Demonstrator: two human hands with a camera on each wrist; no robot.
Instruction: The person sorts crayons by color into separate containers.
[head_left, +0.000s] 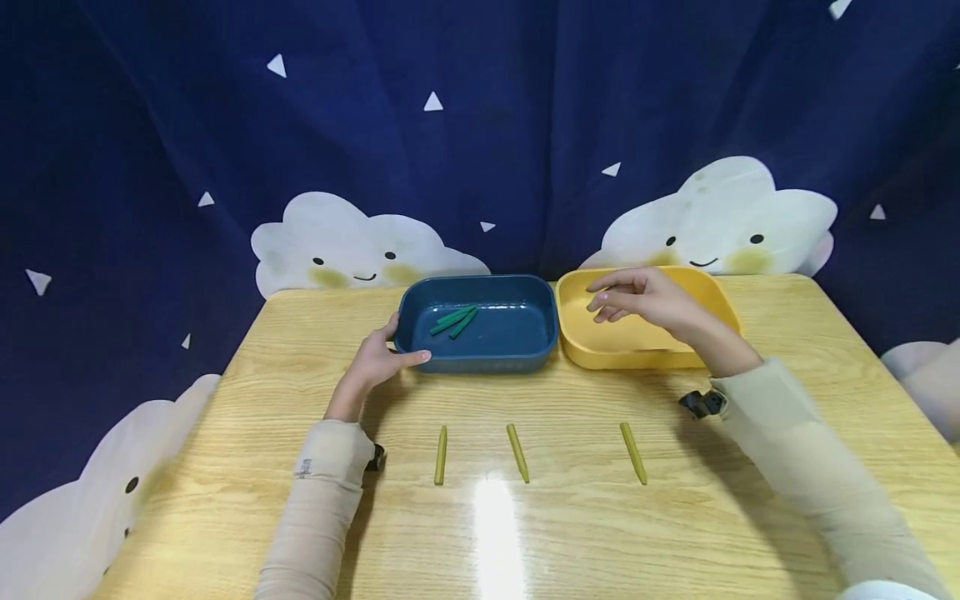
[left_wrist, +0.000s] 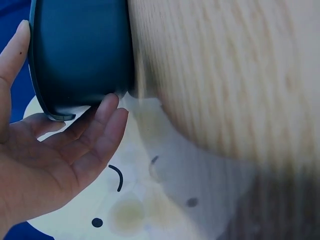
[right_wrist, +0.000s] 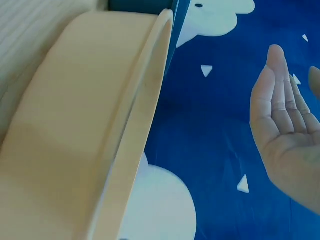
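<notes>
My left hand (head_left: 372, 358) holds the left end of a dark blue bin (head_left: 480, 364), thumb along its front rim and fingers at the end wall. In the left wrist view, those fingers (left_wrist: 95, 135) reach around the bin's end. Several green crayons (head_left: 453, 320) lie together inside the bin, toward its left. Above the yellow bin (head_left: 630, 359) hovers my right hand (head_left: 652, 298), fingers loosely extended and nothing between them. The right wrist view shows that hand (right_wrist: 287, 115) apart from the yellow bin's rim.
Three yellow crayons lie spaced out on the wooden table (head_left: 570, 533): a left one (head_left: 440, 455), a middle one (head_left: 517, 453) and a right one (head_left: 633, 452). The two bins stand side by side at the table's back edge, before a dark blue curtain (head_left: 495, 167) with clouds.
</notes>
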